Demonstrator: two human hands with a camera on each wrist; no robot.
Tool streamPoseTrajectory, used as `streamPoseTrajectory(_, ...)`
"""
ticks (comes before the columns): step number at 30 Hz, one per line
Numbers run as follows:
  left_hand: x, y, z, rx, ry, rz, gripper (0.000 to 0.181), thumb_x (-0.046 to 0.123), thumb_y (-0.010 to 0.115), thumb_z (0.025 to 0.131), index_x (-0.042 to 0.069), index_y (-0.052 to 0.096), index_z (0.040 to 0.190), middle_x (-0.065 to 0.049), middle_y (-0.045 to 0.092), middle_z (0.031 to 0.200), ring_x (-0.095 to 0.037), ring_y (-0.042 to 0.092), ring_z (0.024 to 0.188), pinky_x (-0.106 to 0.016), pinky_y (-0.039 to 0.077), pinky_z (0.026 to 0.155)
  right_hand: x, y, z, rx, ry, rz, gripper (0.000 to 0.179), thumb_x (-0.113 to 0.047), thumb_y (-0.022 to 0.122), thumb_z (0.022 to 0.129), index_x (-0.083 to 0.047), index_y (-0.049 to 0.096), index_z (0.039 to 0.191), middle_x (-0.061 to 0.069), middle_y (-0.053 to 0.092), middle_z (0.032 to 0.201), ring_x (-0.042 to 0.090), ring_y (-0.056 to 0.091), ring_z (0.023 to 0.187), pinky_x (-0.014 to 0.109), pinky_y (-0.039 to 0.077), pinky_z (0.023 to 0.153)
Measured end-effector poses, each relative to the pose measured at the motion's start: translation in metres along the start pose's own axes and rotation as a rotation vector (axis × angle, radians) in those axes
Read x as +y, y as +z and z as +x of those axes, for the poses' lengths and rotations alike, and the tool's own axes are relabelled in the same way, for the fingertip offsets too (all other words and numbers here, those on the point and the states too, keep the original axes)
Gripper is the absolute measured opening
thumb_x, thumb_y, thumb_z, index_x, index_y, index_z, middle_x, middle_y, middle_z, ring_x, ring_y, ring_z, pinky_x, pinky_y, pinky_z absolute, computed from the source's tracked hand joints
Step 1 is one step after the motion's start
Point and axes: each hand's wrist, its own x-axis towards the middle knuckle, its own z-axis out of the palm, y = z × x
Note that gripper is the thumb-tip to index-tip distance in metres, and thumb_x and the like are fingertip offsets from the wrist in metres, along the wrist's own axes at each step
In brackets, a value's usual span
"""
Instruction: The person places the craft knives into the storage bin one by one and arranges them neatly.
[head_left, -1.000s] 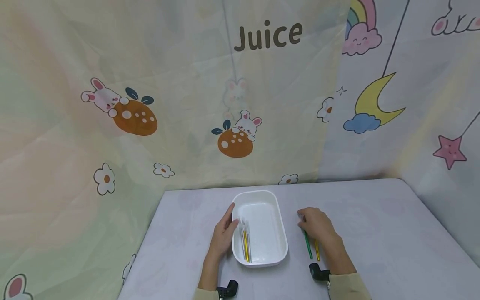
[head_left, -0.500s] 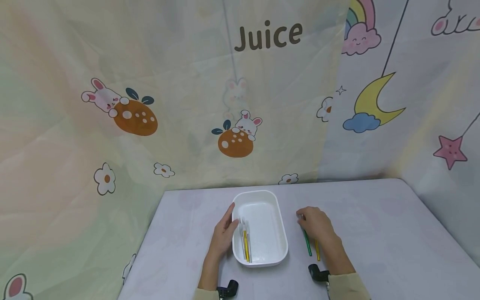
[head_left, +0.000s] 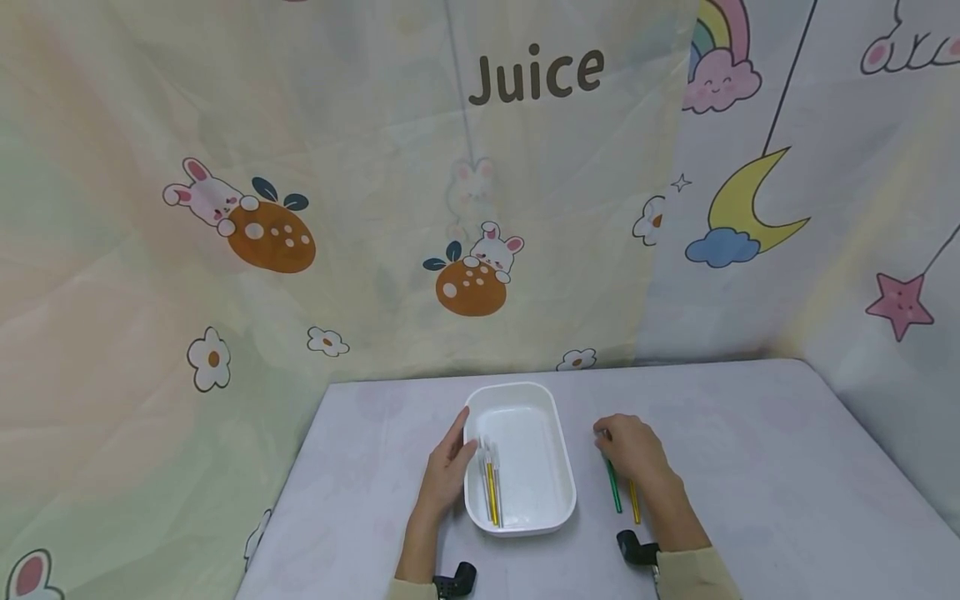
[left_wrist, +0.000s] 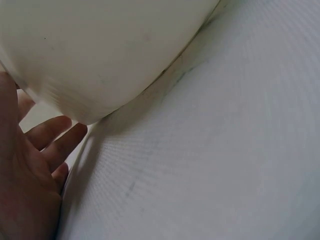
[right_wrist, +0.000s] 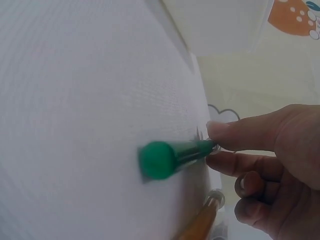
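My left hand [head_left: 446, 471] holds the left side of a white plastic tray [head_left: 558, 467], its thumb over the rim. Several slim pen-like sticks [head_left: 492, 492], yellow and clear with pale tips, lie inside along the left wall. In the left wrist view, fingers [left_wrist: 65, 142] touch the tray's outer wall [left_wrist: 100, 60]. To the tray's right, my right hand [head_left: 636, 446] pinches a slim green pen-like stick [head_left: 613, 487] between thumb and forefinger. The right wrist view shows the green stick's rounded end [right_wrist: 157, 161] facing the camera, the other fingers curled.
A yellow pen-like stick [head_left: 635, 502] lies on the table under the right wrist; it looks amber with a clear end in the right wrist view. The white-covered table [head_left: 780, 483] meets a printed cloth backdrop [head_left: 375, 250] behind and at the right.
The green stick has shifted slightly up and left with my right hand over the last second. My left hand, the tray and its contents stay in place.
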Motion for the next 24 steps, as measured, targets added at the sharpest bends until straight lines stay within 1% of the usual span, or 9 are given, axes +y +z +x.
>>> streamPoseTrajectory(2, -0.0006, 0.0001, -0.0002, -0.002, -0.003, 0.003, 0.055, 0.024, 0.056, 0.107, 0.037, 0.042, 0.158, 0.012, 0.039, 0.165, -0.016, 0.034, 0.156, -0.045, 0.029, 0.128, -0.0008, 0.0, -0.0004, 0.008, 0.0, 0.006, 0.026, -0.01, 0.076, 0.092, -0.001, 0.077, 0.116, 0.016, 0.077, 0.105, 0.019, 0.065, 0.077, 0.042, 0.063, 0.072)
streamPoseTrajectory(4, -0.0006, 0.0001, -0.0001, -0.002, -0.017, 0.001, 0.054, 0.025, 0.057, 0.107, 0.039, 0.043, 0.158, 0.015, 0.039, 0.165, -0.014, 0.034, 0.156, -0.043, 0.029, 0.128, -0.0018, -0.0004, -0.0006, 0.018, 0.001, 0.022, 0.025, -0.01, 0.076, 0.093, -0.002, 0.078, 0.116, 0.015, 0.078, 0.105, 0.019, 0.066, 0.079, 0.043, 0.063, 0.074)
streamPoseTrajectory(9, 0.0002, 0.0001, 0.0004, 0.001, -0.028, -0.001, 0.055, 0.025, 0.058, 0.107, 0.04, 0.043, 0.157, 0.017, 0.039, 0.164, -0.012, 0.033, 0.156, -0.043, 0.029, 0.129, -0.0042, -0.0023, 0.0003, 0.056, -0.012, 0.1, 0.02, -0.013, 0.076, 0.093, -0.007, 0.08, 0.113, 0.009, 0.078, 0.103, 0.022, 0.068, 0.089, 0.048, 0.062, 0.084)
streamPoseTrajectory(13, -0.0006, 0.0005, 0.0005, 0.002, -0.025, -0.002, 0.055, 0.024, 0.058, 0.107, 0.04, 0.042, 0.158, 0.016, 0.038, 0.165, -0.013, 0.033, 0.156, -0.043, 0.028, 0.129, -0.0043, -0.0032, 0.0018, 0.074, -0.025, 0.142, 0.019, -0.013, 0.076, 0.094, -0.008, 0.08, 0.112, 0.007, 0.078, 0.105, 0.024, 0.069, 0.096, 0.052, 0.061, 0.09)
streamPoseTrajectory(20, -0.0014, 0.0007, 0.0011, 0.003, -0.023, -0.003, 0.056, 0.024, 0.058, 0.107, 0.038, 0.042, 0.158, 0.015, 0.038, 0.165, -0.013, 0.033, 0.156, -0.042, 0.029, 0.128, -0.0055, -0.004, 0.0031, 0.118, -0.039, 0.189, 0.019, -0.015, 0.075, 0.096, -0.009, 0.079, 0.114, 0.006, 0.078, 0.107, 0.021, 0.063, 0.088, 0.041, 0.06, 0.079)
streamPoseTrajectory(24, -0.0014, 0.001, 0.0015, 0.008, -0.02, 0.013, 0.056, 0.024, 0.058, 0.107, 0.038, 0.042, 0.158, 0.016, 0.038, 0.165, -0.013, 0.033, 0.156, -0.043, 0.029, 0.128, -0.0103, -0.006, 0.0026, 0.158, -0.065, 0.225, 0.019, -0.015, 0.076, 0.095, -0.01, 0.079, 0.114, 0.006, 0.078, 0.108, 0.021, 0.065, 0.092, 0.042, 0.061, 0.082)
